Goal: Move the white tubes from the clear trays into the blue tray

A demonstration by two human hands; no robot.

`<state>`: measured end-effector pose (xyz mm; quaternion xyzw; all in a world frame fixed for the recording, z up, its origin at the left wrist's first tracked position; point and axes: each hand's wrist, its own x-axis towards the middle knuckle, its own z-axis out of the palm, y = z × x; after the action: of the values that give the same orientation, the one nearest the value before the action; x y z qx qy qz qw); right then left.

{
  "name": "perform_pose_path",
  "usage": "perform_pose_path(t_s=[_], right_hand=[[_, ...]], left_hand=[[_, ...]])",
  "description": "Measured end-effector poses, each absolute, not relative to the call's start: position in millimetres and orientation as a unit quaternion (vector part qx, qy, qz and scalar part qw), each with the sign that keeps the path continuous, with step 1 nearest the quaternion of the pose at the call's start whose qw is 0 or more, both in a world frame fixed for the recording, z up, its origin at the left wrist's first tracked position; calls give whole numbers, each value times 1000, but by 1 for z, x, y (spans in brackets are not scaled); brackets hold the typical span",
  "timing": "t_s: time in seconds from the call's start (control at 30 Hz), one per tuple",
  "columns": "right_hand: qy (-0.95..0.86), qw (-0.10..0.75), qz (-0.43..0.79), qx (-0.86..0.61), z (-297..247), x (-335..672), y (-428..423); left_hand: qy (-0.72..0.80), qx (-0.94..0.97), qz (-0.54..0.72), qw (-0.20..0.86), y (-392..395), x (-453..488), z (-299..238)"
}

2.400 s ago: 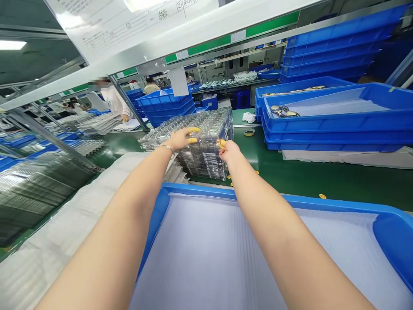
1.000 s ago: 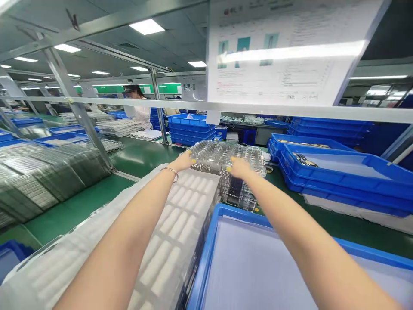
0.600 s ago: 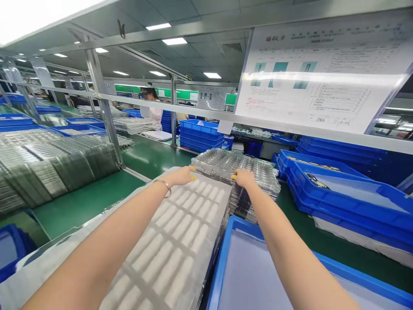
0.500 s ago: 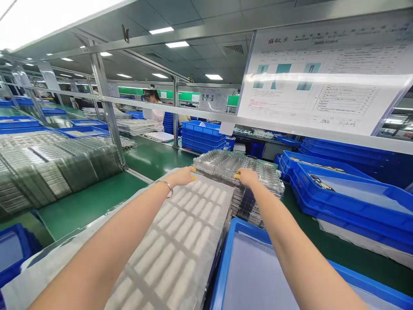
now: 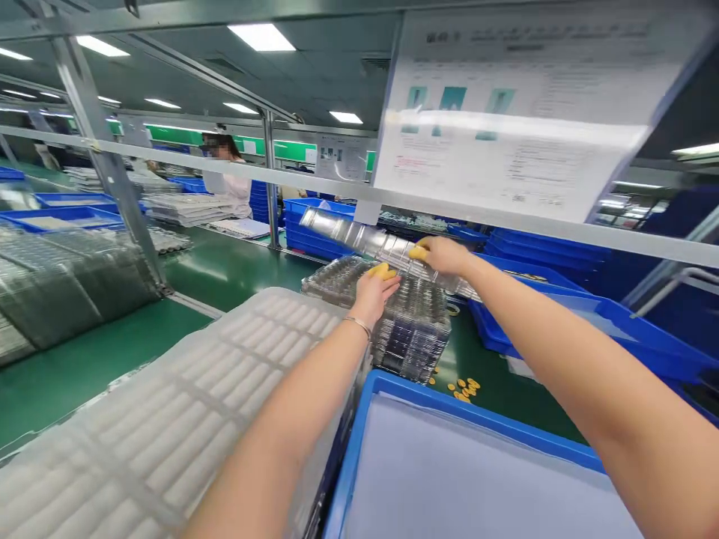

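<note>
My right hand (image 5: 443, 256), with yellow finger covers, grips a thin clear plastic tray (image 5: 359, 238) by its near edge. The tray tilts up above a stack of similar clear trays (image 5: 413, 329). In front of that stack is my left hand (image 5: 377, 290), also in yellow finger covers and wearing a bracelet. Its fingers are partly spread and I see nothing held in them. Below my left forearm lies a white translucent sheet (image 5: 225, 374) over rows of pale ribbed shapes. A blue bin (image 5: 387, 382) with a white lining stands at the right of it.
Several yellow finger covers (image 5: 465, 391) lie on the green table (image 5: 225, 262). Blue bins (image 5: 595, 314) are stacked at the right. More clear trays (image 5: 73, 292) stand at the left. A paper in a sleeve (image 5: 505, 165) hangs from the metal rail. Beyond it, a person (image 5: 230, 180) stands.
My right hand has raised a clear tray off the stack. My left hand has left the white sheet's far edge and moved right to the stack. The view has shifted to the right.
</note>
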<state>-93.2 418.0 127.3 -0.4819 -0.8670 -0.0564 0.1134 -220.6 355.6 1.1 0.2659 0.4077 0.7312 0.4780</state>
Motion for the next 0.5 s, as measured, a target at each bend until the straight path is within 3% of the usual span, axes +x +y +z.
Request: perform_pose_path(t_s=[0.23, 0.5], right_hand=[[-850, 120, -18, -513, 89, -17, 352], [-857, 165, 97, -478, 81, 110, 289]], left_hand=[[311, 222, 748, 542, 315, -126, 0], [310, 104, 796, 509, 322, -95, 13]])
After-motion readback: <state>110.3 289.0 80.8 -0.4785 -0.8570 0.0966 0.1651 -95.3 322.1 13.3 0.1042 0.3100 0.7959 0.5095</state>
